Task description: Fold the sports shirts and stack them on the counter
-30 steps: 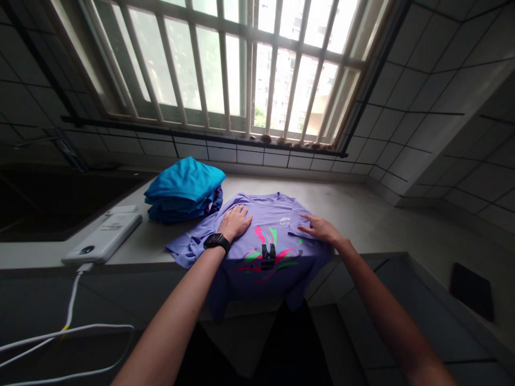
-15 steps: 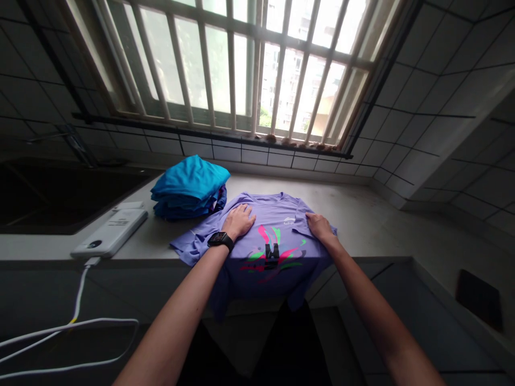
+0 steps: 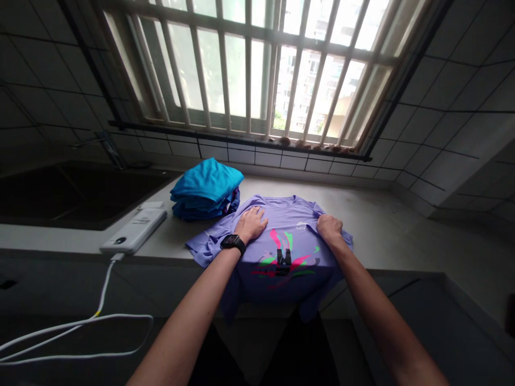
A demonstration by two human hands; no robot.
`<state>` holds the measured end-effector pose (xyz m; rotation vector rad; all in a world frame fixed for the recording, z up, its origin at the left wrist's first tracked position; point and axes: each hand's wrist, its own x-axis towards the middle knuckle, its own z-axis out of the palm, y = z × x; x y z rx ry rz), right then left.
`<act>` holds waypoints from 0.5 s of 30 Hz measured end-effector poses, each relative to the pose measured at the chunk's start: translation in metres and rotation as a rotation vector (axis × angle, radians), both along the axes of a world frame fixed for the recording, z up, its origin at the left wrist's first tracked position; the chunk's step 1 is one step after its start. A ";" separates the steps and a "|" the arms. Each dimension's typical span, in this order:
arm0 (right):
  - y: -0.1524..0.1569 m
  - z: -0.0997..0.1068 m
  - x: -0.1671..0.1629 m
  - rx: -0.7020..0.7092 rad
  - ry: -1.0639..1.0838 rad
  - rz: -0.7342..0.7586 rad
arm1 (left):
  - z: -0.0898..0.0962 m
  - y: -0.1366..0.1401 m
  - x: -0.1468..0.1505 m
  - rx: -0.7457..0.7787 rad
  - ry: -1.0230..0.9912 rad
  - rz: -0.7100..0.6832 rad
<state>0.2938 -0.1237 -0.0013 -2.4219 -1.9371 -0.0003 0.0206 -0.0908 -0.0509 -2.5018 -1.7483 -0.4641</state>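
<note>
A purple T-shirt [image 3: 277, 214] with a pink, green and black print lies face up on the counter, its collar toward the window. Its lower part hangs over the front edge. My left hand [image 3: 251, 223], below a black wristwatch, rests flat on the chest with fingers stretched out. On the other side, my right hand [image 3: 330, 226] is closed on the shirt's sleeve, which is folded in over the chest by the white logo. The left sleeve lies spread on the counter.
A stack of folded blue clothes [image 3: 207, 188] stands left of the shirt. Beyond it are a white power bank [image 3: 134, 230] with a white cable [image 3: 105, 289] hanging down, and a dark sink [image 3: 80, 193] with a tap. A barred window [image 3: 257, 69] rises behind the counter [image 3: 382, 236].
The view has shifted, so everything sits a little further right. My right fingers have curled tighter on the sleeve. My left hand stays flat on the shirt.
</note>
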 end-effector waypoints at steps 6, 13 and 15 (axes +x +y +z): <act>0.003 0.003 -0.033 0.178 0.024 0.183 | -0.001 0.000 0.000 -0.014 0.012 -0.004; 0.010 -0.032 -0.049 -0.030 0.082 0.336 | 0.001 -0.005 -0.003 -0.038 0.039 -0.011; 0.012 -0.037 -0.048 -0.013 0.088 0.335 | 0.004 -0.008 -0.001 -0.052 0.053 -0.007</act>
